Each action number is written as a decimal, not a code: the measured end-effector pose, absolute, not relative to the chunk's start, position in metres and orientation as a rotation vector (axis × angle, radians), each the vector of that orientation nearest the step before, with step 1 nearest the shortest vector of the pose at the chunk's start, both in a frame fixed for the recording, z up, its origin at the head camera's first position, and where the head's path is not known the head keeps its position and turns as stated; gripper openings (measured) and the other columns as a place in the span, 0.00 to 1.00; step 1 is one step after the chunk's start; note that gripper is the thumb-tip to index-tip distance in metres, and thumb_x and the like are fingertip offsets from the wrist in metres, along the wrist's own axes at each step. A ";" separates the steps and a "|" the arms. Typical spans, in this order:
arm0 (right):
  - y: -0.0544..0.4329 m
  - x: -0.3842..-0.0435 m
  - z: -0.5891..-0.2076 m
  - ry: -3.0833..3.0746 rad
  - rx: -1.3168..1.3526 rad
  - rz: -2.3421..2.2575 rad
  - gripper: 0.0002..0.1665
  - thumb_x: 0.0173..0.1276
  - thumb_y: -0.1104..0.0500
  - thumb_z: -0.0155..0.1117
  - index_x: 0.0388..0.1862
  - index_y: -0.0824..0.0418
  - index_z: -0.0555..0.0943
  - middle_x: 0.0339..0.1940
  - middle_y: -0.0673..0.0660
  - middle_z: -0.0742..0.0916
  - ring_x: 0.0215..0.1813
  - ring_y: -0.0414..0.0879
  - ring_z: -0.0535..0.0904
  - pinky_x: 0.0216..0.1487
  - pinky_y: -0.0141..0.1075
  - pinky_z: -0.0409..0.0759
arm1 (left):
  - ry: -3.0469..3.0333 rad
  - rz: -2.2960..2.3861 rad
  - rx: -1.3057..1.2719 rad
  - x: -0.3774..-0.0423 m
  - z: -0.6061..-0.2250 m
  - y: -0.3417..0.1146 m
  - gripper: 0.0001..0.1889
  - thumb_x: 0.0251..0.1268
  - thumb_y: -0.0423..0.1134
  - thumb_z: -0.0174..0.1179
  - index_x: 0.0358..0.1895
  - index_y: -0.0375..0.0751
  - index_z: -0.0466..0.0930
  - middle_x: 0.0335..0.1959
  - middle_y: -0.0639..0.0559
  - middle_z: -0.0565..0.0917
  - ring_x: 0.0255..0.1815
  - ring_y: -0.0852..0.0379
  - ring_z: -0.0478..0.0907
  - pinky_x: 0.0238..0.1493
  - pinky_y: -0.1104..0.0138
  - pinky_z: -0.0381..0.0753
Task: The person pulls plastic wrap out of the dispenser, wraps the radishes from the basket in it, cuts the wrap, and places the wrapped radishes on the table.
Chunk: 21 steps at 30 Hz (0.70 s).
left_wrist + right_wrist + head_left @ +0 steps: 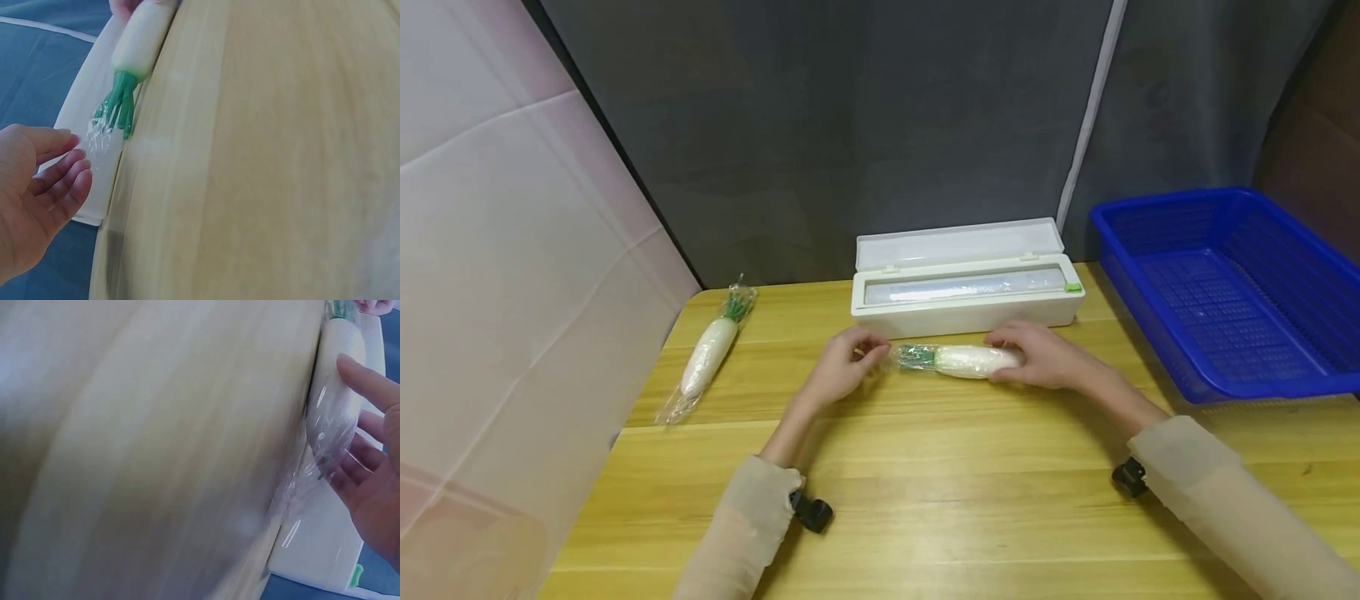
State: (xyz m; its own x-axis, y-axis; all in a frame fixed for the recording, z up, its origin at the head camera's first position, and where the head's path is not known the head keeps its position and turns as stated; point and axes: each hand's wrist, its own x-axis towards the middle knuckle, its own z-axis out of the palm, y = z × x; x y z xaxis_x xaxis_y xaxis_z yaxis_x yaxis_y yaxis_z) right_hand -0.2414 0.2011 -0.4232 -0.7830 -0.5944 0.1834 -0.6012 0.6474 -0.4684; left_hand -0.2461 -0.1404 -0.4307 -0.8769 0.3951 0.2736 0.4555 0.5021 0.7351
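Note:
A white radish [973, 362] with green stalks, wrapped in clear plastic wrap, lies crosswise on the table between the two hands. My right hand [1037, 354] grips its root end, thumb on the near side and fingers on the far side; loose film [294, 494] trails past the tip in the right wrist view. At the stalk end, my left hand [844, 364] has thumb and fingers curled together, pinching the edge of the plastic wrap [99, 132]. A second wrapped radish [709, 357] lies at the left of the table, its film ends sticking out.
Behind the hands stands a white plastic wrap dispenser [962, 317], its lid [958, 244] raised and a film roll [966, 285] inside. A blue plastic basket [1150, 321] sits at the right. A dark grey curtain [820, 142] hangs behind the wooden table [925, 492].

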 end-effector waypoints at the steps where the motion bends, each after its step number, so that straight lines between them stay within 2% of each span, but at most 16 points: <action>1: 0.200 -0.241 -0.423 -2.844 1.040 0.818 0.29 0.59 0.53 0.79 0.55 0.66 0.84 0.51 0.60 0.86 0.53 0.54 0.80 0.58 0.50 0.77 | -2.661 -1.333 -0.755 -0.246 -0.431 -0.140 0.06 0.72 0.32 0.61 0.44 0.33 0.84 0.39 0.44 0.84 0.39 0.52 0.80 0.44 0.60 0.84; 5: 0.198 -0.240 -0.423 -2.860 1.068 0.831 0.22 0.60 0.52 0.78 0.49 0.62 0.86 0.41 0.52 0.86 0.41 0.45 0.78 0.45 0.42 0.77 | -2.654 -1.332 -0.754 -0.247 -0.431 -0.139 0.06 0.72 0.32 0.61 0.45 0.33 0.84 0.39 0.44 0.84 0.38 0.53 0.80 0.43 0.61 0.84; 8: 0.197 -0.239 -0.424 -2.858 1.053 0.847 0.20 0.59 0.52 0.78 0.46 0.61 0.86 0.38 0.49 0.86 0.37 0.42 0.76 0.40 0.39 0.76 | -2.635 -1.351 -0.752 -0.246 -0.430 -0.137 0.07 0.72 0.32 0.61 0.46 0.32 0.84 0.40 0.44 0.84 0.38 0.53 0.80 0.43 0.61 0.84; 14: 0.193 -0.233 -0.422 -2.796 0.976 0.947 0.22 0.59 0.52 0.78 0.48 0.62 0.85 0.39 0.50 0.86 0.38 0.42 0.78 0.40 0.39 0.78 | -2.559 -1.475 -0.669 -0.244 -0.427 -0.132 0.12 0.73 0.33 0.60 0.54 0.31 0.79 0.43 0.42 0.82 0.42 0.49 0.80 0.45 0.61 0.83; 18: 0.189 -0.228 -0.416 -2.709 0.930 1.061 0.22 0.60 0.54 0.77 0.50 0.62 0.84 0.40 0.52 0.86 0.41 0.44 0.79 0.42 0.40 0.79 | -2.472 -1.587 -0.556 -0.241 -0.422 -0.127 0.16 0.74 0.35 0.60 0.58 0.31 0.73 0.46 0.40 0.80 0.45 0.47 0.80 0.44 0.64 0.80; 21: 0.186 -0.226 -0.412 -2.620 0.911 1.139 0.21 0.60 0.58 0.77 0.51 0.64 0.84 0.42 0.54 0.86 0.42 0.46 0.80 0.44 0.41 0.80 | -2.392 -1.702 -0.519 -0.238 -0.418 -0.121 0.18 0.74 0.34 0.59 0.60 0.30 0.69 0.48 0.38 0.80 0.46 0.44 0.81 0.44 0.64 0.81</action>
